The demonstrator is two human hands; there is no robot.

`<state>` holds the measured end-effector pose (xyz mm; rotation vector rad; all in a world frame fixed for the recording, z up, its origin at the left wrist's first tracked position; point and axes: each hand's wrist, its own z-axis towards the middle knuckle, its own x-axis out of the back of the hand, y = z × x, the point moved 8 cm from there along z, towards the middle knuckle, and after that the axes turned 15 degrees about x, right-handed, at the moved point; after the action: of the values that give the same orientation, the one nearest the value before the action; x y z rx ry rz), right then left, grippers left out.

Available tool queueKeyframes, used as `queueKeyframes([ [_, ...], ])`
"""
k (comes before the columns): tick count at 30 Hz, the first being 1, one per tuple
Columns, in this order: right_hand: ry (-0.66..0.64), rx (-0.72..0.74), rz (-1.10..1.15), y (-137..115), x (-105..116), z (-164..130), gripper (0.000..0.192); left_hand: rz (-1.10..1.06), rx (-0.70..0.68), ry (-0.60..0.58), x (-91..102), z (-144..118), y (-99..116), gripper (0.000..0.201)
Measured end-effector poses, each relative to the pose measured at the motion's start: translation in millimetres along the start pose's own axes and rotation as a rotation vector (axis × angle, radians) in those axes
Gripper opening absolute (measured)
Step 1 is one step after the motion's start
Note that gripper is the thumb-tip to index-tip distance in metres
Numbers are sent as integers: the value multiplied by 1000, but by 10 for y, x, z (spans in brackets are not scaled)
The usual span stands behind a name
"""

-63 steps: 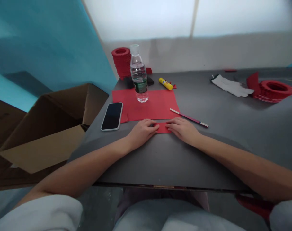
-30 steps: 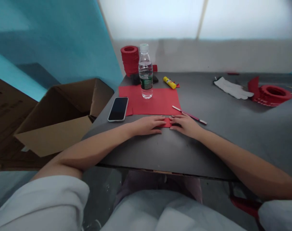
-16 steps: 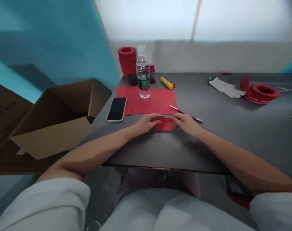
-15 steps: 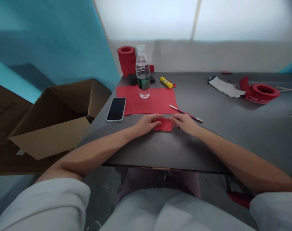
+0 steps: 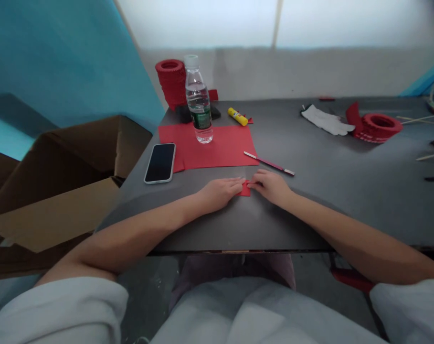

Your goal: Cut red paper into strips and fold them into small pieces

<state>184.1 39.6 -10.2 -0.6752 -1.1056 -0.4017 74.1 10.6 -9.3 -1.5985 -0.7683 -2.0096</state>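
A small piece of red paper lies at the front part of the table, mostly covered by my fingers. My left hand holds it from the left, its fingers pressed together over the paper. At the right edge, my right hand pinches the paper between thumb and fingers, and a bit of it looks lifted or folded there. Just beyond the right hand lies a thin red stick-like tool with pale ends. A large red paper sheet is spread behind the hands.
On the sheet stands a water bottle, with a phone to its left. Behind are a stack of red rings and a yellow glue stick. White glove and red roll lie right. An open cardboard box stands left.
My hands have come closer together, covering more of the small red paper. My right hand now grips its right edge. The whole view has shifted slightly.
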Motion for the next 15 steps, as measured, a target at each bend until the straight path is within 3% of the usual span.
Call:
queueKeyframes([
  [6,3,45,8,-204,-2,-99,23,53,-20,-14,41,-5,75,29],
  [11,-26,120,36,-389,38,-207,18,143,-88,-39,1,3,174,40],
  [15,-87,166,-39,-296,210,-151,20,200,-101,-63,-24,51,209,39],
])
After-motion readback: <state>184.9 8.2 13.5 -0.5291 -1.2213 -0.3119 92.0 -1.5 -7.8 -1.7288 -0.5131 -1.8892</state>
